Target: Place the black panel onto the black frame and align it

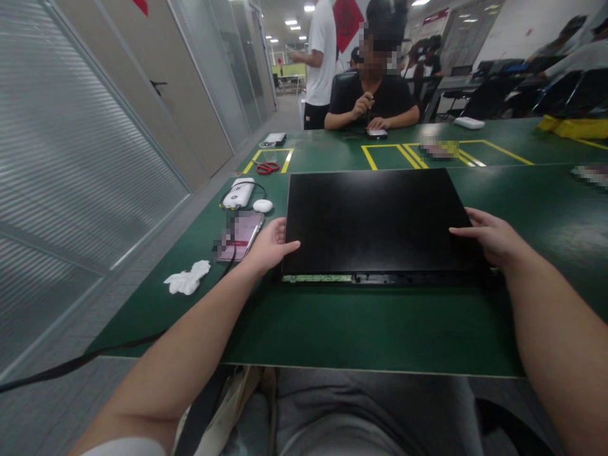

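A black flat display panel [375,218] lies in front of me over the green table [370,335], its wide dark face upward. Along its near edge runs a bare green circuit board strip [318,278]. My left hand [273,246] grips the panel's left edge, thumb on top and fingers curled at the side. On the opposite edge, my right hand [491,234] holds it the same way, the thumb resting on the face. The fingertips under the panel are hidden. Whether the panel touches the table all along, I cannot tell.
Left of the panel lie a phone [240,235], a white power bank [239,192] with a cable, a white earbud case [263,206], crumpled tissue [187,277] and red-handled scissors [267,168]. Across the table sits a person in a black shirt [375,101], hands at a small device.
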`<state>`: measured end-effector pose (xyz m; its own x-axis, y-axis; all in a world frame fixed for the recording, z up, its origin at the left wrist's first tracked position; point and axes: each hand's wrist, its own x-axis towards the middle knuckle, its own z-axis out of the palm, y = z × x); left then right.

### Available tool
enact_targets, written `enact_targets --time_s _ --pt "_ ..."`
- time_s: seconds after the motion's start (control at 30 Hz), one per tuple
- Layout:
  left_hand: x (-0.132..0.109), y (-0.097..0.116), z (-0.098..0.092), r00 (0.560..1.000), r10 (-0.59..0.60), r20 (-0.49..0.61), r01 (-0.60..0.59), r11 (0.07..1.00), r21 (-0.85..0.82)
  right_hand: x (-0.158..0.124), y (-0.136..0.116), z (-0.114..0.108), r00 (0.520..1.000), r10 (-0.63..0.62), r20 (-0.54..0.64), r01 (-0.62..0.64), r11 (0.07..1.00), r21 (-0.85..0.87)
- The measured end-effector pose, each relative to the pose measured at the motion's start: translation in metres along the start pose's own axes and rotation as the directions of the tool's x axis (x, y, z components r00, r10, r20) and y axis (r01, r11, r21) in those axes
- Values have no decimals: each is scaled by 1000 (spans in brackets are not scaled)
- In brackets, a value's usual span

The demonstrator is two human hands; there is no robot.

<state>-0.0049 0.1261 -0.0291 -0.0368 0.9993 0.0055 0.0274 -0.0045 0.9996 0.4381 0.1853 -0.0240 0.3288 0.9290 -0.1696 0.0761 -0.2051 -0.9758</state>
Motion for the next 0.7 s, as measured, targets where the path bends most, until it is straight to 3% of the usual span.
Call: enact_targets --time_s 0.23,0.7 --pt "1 -2 -1 1000 -2 9 2 1000 -3 -3 -2 3 1000 2 -27 -2 1000 -12" --pt "2 -3 -1 1000 5 10 -5 1000 -3 5 6 -2 997 -70 32 70 997 -17"
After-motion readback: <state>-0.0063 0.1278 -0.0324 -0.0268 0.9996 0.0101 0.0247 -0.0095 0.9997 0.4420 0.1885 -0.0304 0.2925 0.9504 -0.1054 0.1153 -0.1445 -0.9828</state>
